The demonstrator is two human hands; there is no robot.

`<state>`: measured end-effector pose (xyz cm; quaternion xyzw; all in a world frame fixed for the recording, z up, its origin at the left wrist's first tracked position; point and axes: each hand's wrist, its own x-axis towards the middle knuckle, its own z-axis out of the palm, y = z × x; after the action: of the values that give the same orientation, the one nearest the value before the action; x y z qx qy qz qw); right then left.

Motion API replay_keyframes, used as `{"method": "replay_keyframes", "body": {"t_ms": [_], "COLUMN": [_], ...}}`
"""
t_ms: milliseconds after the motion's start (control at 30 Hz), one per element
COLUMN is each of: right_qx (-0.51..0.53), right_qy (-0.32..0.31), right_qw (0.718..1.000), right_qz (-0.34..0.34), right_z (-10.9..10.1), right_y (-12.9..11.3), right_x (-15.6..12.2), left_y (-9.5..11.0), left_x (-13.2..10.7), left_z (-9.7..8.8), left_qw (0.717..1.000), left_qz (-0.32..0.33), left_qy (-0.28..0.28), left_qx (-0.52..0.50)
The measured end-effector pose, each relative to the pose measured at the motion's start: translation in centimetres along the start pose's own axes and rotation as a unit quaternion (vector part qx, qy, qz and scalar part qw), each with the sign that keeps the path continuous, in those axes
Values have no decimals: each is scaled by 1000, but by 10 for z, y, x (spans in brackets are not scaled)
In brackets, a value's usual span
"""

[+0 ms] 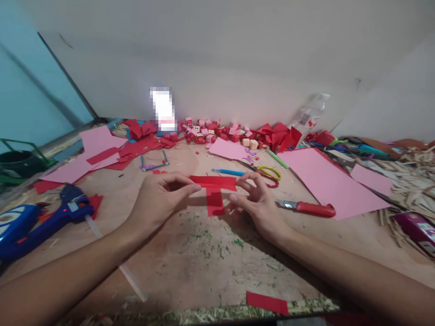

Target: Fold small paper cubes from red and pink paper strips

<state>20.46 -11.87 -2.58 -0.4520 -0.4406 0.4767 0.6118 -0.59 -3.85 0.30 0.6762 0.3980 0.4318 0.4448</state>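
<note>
My left hand [158,199] pinches the left end of a folded strip of red paper [215,182] between thumb and fingers, held level over the wooden table. At the strip's other end is my right hand [261,203], its thumb apart from its curled fingers; the fingertips are close to or touching the paper's edge. Just below the strip, a second red paper piece [215,202] shows, its upper end hidden behind the strip. A blue pen-like tool [228,172] and scissors with yellow and red handles [270,174] lie behind my right hand.
A red-handled knife [314,208] and pink paper sheet [331,183] lie at right. A blue glue gun [64,213] with its glue stick is at left. Small red and pink cubes [210,131], a bright phone [163,108] and a plastic bottle [311,113] line the wall.
</note>
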Motion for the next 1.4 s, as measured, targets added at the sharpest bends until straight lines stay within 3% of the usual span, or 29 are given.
{"method": "replay_keyframes", "body": {"t_ms": [133,467,700,800,933,1267,1400], "right_qx": [-53,-5,-70,-85,-98,20,29], "right_qy": [-3,32,57,50,35,-11,-50], "right_qw": [998,995,995,994,994,1000,997], "right_qz": [35,94,50,38,35,-10,50], "right_z": [0,0,-1,-2,-3,-3,-2], "right_y": [-1,-1,1,1,1,0,-1], "right_x": [0,1,1,1,0,-1,0], "left_y": [1,1,-2,-4,-6,-5,0], "left_x": [0,-1,-1,-1,-1,-4,-6], "left_z": [0,4,6,6,5,5,7], "left_qw": [1000,1000,997,982,963,984,983], "left_qz": [-7,4,-25,-76,-125,-80,-70], "left_qy": [-2,-19,-38,-88,-174,-115,-124], "left_qx": [-9,2,-60,-148,-161,-111,-113]}}
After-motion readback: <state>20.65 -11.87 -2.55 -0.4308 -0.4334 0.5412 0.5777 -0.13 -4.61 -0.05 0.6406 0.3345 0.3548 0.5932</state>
